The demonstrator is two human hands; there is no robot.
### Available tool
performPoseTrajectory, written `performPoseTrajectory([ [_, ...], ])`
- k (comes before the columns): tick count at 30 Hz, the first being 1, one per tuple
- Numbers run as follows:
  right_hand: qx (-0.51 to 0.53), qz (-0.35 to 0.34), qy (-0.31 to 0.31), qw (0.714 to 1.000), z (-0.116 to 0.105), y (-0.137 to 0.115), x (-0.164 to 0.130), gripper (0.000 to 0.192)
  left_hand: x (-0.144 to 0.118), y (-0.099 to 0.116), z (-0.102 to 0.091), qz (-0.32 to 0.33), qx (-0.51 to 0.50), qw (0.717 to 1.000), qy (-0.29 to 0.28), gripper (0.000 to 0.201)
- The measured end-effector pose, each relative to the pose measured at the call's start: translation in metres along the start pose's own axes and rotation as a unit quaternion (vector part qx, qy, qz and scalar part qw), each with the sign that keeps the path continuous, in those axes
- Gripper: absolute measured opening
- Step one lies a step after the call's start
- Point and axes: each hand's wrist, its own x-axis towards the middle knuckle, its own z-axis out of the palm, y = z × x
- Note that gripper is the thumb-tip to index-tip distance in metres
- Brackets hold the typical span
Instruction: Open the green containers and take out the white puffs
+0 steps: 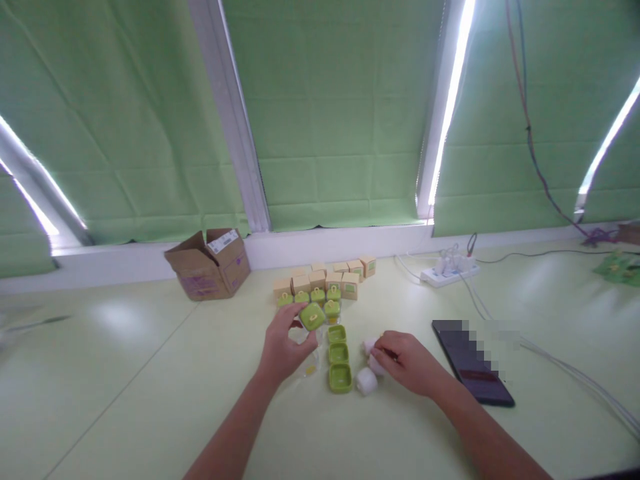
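My left hand [284,350] holds a small clear jar with a green lid [313,316], tilted, just above the pale table. My right hand [407,362] rests on the table with its fingers closed on a small white piece [373,355]. Another white piece [367,381] lies beside it. Three green lids [339,362] lie upturned in a column between my hands. Behind them stand several small green-lidded jars [320,297] and several little tan boxes [325,277].
An open cardboard box [209,264] sits at the back left near the window sill. A dark phone [473,361] lies right of my right hand. A white power strip [449,272] with cables runs along the back right. Green blinds cover the windows.
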Motion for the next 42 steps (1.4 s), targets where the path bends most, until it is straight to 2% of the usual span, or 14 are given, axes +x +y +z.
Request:
performPoseTrajectory([
  [7, 0.017, -0.011, -0.011, 1.0, 0.001, -0.007, 0.0, 0.021, -0.01, 0.016, 0.006, 0.088, 0.055, 0.992, -0.073, 0.048],
  [15, 0.042, -0.033, -0.007, 0.999, 0.001, -0.016, -0.001, 0.017, -0.018, 0.03, 0.011, 0.123, 0.029, 0.981, -0.146, 0.059],
  [25, 0.039, -0.033, 0.0, 0.999, 0.007, -0.022, -0.002, 0.015, -0.028, 0.041, 0.019, 0.17, 0.024, 0.966, -0.194, 0.059],
  [36, 0.039, -0.097, -0.001, 0.994, 0.009, -0.029, -0.002, 0.012, -0.03, 0.042, 0.019, 0.162, 0.013, 0.965, -0.204, 0.058],
  [42, 0.051, -0.097, -0.011, 0.994, 0.007, -0.032, -0.003, 0.017, -0.032, 0.041, 0.019, 0.146, 0.01, 0.958, -0.246, 0.047],
])
